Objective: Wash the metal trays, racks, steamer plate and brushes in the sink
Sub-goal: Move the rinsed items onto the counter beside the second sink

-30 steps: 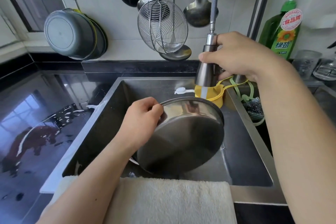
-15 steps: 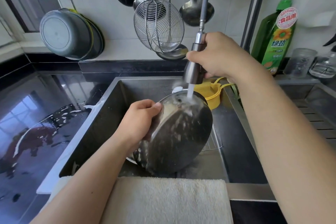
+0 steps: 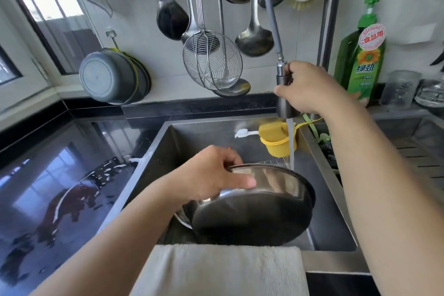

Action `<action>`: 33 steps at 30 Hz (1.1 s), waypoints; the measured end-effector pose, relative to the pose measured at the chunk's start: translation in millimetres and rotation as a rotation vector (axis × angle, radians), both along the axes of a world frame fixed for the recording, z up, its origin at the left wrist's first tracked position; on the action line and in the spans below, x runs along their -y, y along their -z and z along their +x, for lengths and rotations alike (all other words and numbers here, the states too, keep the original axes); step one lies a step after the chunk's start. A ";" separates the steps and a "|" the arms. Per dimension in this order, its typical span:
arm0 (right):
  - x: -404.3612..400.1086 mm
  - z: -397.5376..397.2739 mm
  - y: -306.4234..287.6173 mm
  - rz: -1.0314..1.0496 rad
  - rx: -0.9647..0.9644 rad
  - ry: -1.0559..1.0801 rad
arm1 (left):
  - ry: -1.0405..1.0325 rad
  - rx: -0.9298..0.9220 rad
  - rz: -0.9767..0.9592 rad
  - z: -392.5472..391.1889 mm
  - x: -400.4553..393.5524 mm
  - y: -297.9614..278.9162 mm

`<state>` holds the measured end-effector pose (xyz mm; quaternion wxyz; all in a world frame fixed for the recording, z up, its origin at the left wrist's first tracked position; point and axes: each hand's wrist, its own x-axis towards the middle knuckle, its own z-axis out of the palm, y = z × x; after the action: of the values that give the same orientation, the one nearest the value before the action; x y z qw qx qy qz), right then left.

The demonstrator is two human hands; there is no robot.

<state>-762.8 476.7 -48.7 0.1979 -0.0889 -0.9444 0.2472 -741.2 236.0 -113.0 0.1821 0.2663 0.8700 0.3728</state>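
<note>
A round metal tray (image 3: 254,209) is tilted over the steel sink (image 3: 336,230), its underside facing me. My left hand (image 3: 211,175) grips its upper left rim, thumb across the edge. My right hand (image 3: 310,89) holds the pull-out spray head (image 3: 284,103) of the tap above the sink's back right. A stream of water (image 3: 291,144) falls from it just behind the tray's far rim. A wire rack (image 3: 276,162) shows behind the tray, and another metal rim (image 3: 182,218) peeks out beneath its left side.
A yellow cup holder (image 3: 274,139) hangs on the sink's back wall. A towel (image 3: 223,271) lies over the front edge. Ladles and a wire skimmer (image 3: 211,60) hang above. Green detergent bottle (image 3: 362,55) stands at right; wet black counter (image 3: 60,187) at left.
The spray head has moved right and back, so the water now falls behind the tray instead of onto its underside. The tray has tipped flatter and lower in my left hand.
</note>
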 end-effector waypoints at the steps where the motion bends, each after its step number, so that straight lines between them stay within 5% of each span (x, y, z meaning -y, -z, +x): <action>1: -1.2 1.3 -0.9 -0.002 0.002 -0.010 | 0.079 -0.092 -0.114 3.9 -6.3 -12.4; 9: -14.8 12.4 -9.1 -0.036 0.035 -0.072 | 0.284 -0.516 -0.649 25.1 0.9 -121.7; 14: -4.4 13.9 -7.3 -0.084 0.040 -0.113 | 0.540 -0.730 -0.996 13.2 32.3 -100.7; 19: 3.1 11.9 -7.1 -0.267 0.072 -0.217 | 0.679 -1.095 -0.823 1.0 71.5 -35.3; 27: 34.1 11.7 -8.8 -0.706 0.155 -0.490 | 0.387 -1.207 -0.484 -17.5 91.6 69.9; 33: 58.6 3.8 -5.5 -0.874 0.094 -0.547 | 0.330 -1.271 -0.340 -25.3 97.6 81.6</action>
<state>-759.0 418.1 -43.2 0.0281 0.0757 -0.7496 0.6569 -766.5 138.4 -194.5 -0.2708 0.5308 0.8025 -0.0308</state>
